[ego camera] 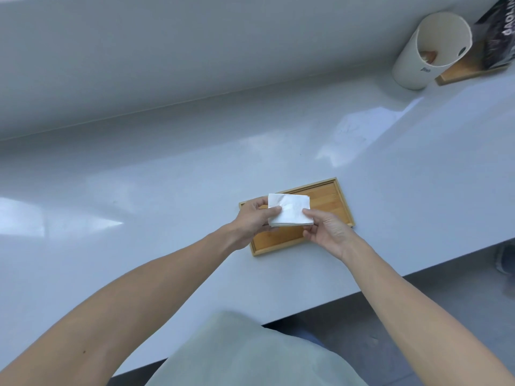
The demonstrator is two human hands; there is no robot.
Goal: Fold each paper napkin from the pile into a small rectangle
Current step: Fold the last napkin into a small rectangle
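Observation:
A white paper napkin stack, folded to a small rectangle with several layers showing at its lower edge, is held just above a bamboo tray. My left hand pinches its left edge between thumb and fingers. Gripping the lower right corner is my right hand, thumb on top. The tray lies on the pale grey counter, partly hidden under both hands. No other napkin pile shows.
A white cylindrical holder stands at the back right, beside a second wooden tray carrying a dark printed packet. The counter's front edge runs diagonally at lower right, with dark floor beyond.

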